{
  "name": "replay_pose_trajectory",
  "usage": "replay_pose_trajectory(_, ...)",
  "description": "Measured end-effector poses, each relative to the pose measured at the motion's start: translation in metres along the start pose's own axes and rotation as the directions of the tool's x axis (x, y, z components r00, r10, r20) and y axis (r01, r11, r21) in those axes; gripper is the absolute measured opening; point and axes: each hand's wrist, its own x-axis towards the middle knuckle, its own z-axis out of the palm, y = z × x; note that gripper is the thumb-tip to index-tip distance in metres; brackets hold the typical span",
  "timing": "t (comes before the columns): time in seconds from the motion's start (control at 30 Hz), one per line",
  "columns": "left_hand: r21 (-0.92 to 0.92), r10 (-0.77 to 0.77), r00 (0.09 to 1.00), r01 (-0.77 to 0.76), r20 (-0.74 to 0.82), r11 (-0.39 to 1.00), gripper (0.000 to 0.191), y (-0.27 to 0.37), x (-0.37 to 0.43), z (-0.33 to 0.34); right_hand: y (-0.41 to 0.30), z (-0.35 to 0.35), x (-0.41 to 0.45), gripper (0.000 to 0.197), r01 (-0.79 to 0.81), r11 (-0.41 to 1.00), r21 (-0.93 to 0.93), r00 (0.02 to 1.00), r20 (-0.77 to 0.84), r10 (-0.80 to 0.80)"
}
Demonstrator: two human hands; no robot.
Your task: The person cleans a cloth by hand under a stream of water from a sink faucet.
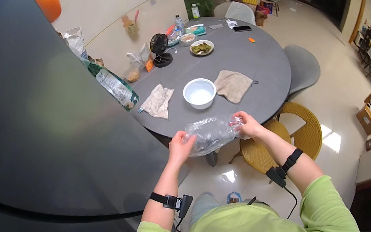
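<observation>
A clear plastic film cover or bag is stretched between my two hands, just in front of the near edge of the round grey table. My left hand pinches its left end, and my right hand grips the bunched right end. Beyond the film stands a white plastic bowl, which looks empty. A pale, crumpled cloth lies left of the bowl. On the right, a beige-brown cloth lies against or very near the bowl.
Farther back on the table are a small black fan, a plate of green food, a phone and several packages. A large dark glossy cabinet or refrigerator rises on my left. A yellow woven chair stands near my right arm.
</observation>
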Motion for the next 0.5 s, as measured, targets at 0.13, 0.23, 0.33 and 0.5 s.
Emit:
replay_pose_trajectory(0.13, -0.232, -0.032, 0.999, 0.038, 0.029, 0.972, 0.029, 0.010, 0.076, 0.015, -0.007, -0.004, 0.074, 0.069, 0.137, 0.976, 0.168, 0.989, 0.028, -0.144)
replay_pose_trajectory(0.23, -0.390, -0.047, 0.999, 0.043, -0.001, 0.920, 0.029, 0.009, 0.131, 0.018, -0.038, -0.006, 0.107, 0.087, 0.098, 0.988, 0.117, 0.990, 0.085, -0.108)
replay_pose_trajectory(0.33, -0.443, -0.155, 0.988, 0.136, -0.007, 0.886, 0.025, 0.016, 0.183, 0.024, -0.051, -0.010, 0.139, 0.089, -0.054, 0.991, 0.122, 0.992, 0.118, 0.040)
replay_pose_trajectory(0.5, -0.523, -0.240, 0.969, 0.238, 0.067, 0.818, 0.027, 0.031, 0.246, 0.036, -0.033, -0.019, 0.201, 0.078, -0.120, 0.957, 0.265, 0.992, 0.073, 0.105)
